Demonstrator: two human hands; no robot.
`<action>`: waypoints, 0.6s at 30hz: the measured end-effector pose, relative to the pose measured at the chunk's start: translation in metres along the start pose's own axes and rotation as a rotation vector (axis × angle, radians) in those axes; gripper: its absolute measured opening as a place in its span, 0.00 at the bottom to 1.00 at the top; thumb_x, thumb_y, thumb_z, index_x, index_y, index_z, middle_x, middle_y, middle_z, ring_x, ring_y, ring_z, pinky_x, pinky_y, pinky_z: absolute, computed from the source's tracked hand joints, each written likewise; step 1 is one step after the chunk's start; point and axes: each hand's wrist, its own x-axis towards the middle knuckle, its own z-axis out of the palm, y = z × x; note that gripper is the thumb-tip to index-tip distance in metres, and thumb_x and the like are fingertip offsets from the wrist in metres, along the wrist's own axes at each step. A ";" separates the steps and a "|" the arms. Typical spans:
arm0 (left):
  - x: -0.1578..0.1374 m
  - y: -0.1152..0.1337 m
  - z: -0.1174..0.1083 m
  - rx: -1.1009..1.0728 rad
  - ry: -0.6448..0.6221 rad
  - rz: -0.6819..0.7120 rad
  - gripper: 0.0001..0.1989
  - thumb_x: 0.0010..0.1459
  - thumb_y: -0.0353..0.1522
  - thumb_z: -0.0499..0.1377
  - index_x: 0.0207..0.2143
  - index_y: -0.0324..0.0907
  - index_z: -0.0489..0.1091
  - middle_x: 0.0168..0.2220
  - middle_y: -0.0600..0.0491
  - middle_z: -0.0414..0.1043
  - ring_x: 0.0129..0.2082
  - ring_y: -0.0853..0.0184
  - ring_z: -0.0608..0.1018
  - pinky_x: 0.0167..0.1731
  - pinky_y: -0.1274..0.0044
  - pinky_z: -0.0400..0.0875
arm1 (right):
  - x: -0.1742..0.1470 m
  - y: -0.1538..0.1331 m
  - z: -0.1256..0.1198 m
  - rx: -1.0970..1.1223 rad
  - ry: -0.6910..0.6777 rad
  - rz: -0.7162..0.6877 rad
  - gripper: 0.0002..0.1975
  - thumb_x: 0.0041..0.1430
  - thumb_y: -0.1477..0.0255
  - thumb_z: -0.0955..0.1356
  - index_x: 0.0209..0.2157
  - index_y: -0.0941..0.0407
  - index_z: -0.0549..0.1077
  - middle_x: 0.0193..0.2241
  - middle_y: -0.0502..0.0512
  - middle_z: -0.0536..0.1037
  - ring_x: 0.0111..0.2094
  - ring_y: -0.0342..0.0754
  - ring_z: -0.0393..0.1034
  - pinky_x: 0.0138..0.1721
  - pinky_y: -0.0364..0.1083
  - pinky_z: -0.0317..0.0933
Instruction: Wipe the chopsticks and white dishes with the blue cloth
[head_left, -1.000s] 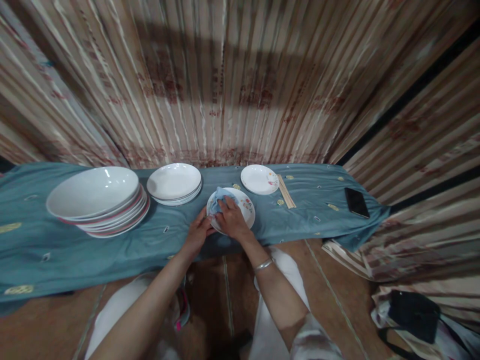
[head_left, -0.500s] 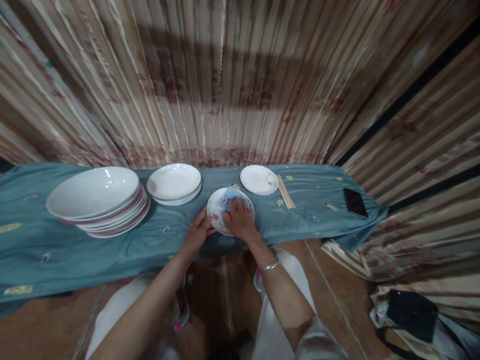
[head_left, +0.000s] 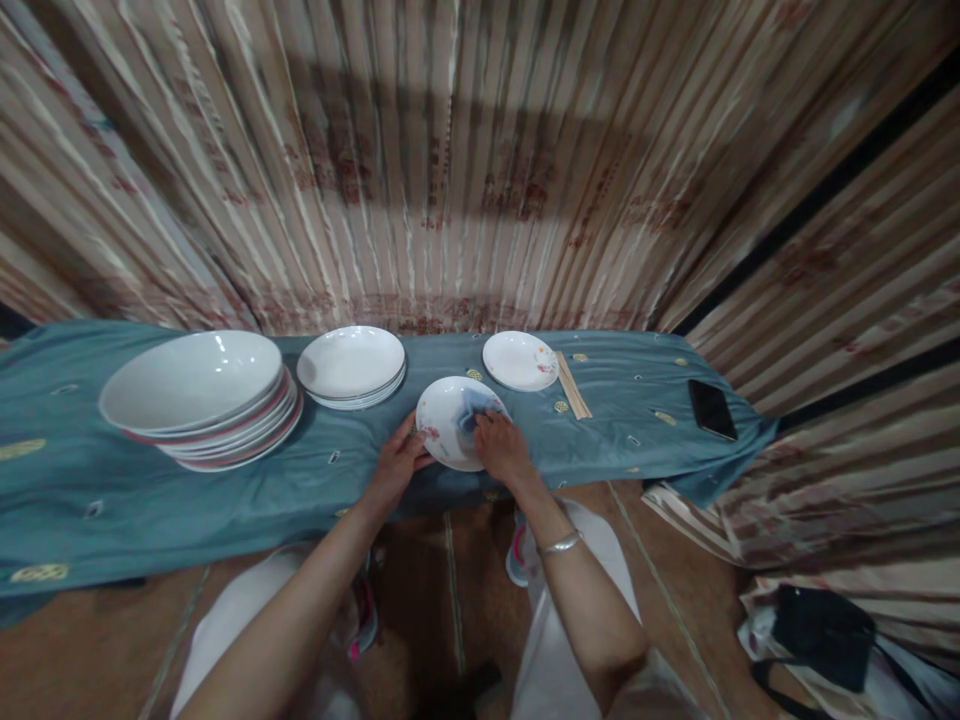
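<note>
Flowered plate (head_left: 448, 405) | teal tablecloth (head_left: 615, 430) beneath | pleated curtain (head_left: 465, 160) behind | brown floor (head_left: 412, 580)

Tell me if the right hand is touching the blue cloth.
Touching. The head view shows the right hand bunched right on the blue cloth, no gap between, over the floral plate.

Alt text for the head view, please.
A person's left hand holds a flowered plate by its rim; the right hand holds a blue cloth against it. Stacked dishes stand left; another plate, chopsticks and a phone lie right.
</note>
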 end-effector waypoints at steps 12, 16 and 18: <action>0.001 -0.001 0.001 0.020 -0.003 0.018 0.33 0.53 0.35 0.65 0.61 0.43 0.63 0.47 0.46 0.78 0.41 0.60 0.81 0.37 0.71 0.79 | -0.005 -0.002 -0.024 -0.161 -0.176 0.072 0.16 0.65 0.73 0.58 0.43 0.60 0.74 0.43 0.65 0.78 0.46 0.57 0.73 0.45 0.50 0.64; 0.001 0.000 0.002 0.033 0.010 0.016 0.31 0.53 0.34 0.64 0.60 0.43 0.64 0.46 0.47 0.78 0.40 0.60 0.81 0.37 0.71 0.79 | -0.006 -0.002 -0.028 -0.214 -0.224 0.074 0.18 0.67 0.71 0.56 0.44 0.60 0.75 0.43 0.64 0.79 0.46 0.54 0.74 0.44 0.48 0.63; 0.000 0.000 0.003 0.039 0.018 0.014 0.31 0.54 0.34 0.64 0.60 0.44 0.64 0.47 0.47 0.78 0.41 0.60 0.81 0.37 0.72 0.79 | -0.005 -0.002 -0.030 -0.188 -0.250 0.071 0.19 0.67 0.72 0.56 0.44 0.59 0.76 0.43 0.64 0.79 0.46 0.54 0.74 0.43 0.47 0.63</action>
